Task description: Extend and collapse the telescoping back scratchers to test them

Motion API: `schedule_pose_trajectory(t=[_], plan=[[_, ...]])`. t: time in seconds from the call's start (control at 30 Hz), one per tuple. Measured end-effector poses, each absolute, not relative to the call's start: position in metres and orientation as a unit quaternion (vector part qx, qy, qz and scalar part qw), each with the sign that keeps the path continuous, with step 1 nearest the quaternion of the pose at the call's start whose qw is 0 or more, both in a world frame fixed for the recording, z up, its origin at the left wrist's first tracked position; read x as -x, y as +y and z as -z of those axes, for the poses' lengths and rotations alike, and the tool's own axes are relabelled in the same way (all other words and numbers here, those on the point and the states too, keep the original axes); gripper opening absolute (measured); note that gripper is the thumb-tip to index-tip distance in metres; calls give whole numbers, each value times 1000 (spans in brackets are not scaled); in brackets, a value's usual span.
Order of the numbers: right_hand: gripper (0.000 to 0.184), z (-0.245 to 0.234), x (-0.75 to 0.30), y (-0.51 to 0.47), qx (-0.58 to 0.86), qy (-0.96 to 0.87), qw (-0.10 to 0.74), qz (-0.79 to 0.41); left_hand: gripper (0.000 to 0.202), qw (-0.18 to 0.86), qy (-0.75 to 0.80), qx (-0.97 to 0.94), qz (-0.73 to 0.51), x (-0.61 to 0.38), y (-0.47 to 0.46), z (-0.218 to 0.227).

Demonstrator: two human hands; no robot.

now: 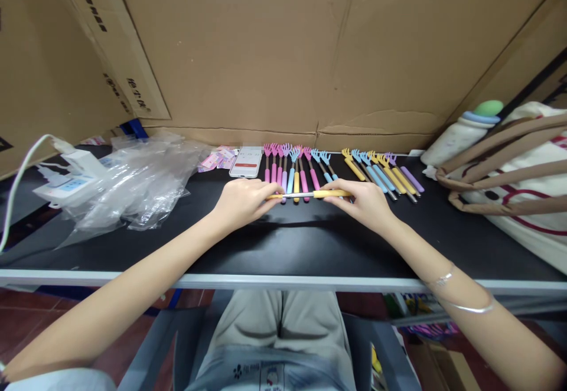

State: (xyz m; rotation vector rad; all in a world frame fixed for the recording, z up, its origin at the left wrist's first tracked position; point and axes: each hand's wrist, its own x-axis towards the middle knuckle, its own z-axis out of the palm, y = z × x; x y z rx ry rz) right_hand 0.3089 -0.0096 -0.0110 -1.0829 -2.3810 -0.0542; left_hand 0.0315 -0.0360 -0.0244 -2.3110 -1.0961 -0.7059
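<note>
One scratcher [305, 195] crosswise, handle [326, 194] rightward

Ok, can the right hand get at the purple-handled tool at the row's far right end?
Probably yes, once its grip is free: the right hand holds a yellow-handled tool. The purple-handled tool lies close by, its handle uncovered.

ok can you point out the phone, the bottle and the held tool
Phone [245, 159]: head view, on its screen.
Bottle [459, 137]: head view, on its white body.
Held tool [305, 195]: head view, on its bare metal shaft, beside the yellow handle.
</note>
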Motion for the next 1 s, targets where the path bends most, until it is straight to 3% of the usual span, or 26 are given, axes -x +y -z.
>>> schedule_pose_trajectory(t=[0.27, 0.53, 0.8, 1.0], plan=[[24, 13, -307, -10, 401, -889, 220, 10, 25, 211, -409, 851, 253, -33, -36, 26], [26, 14, -297, -16, 360, -898, 217, 131, 27, 219, -412, 846, 257, -36, -36, 28], [30, 19, -290, -18, 325, -924, 162, 118, 29, 244, -345, 873, 244, -43, -42, 25], [31, 11, -294, -20, 332, -912, 157, 182, 30, 234, -331, 886, 225, -30, -39, 9]])
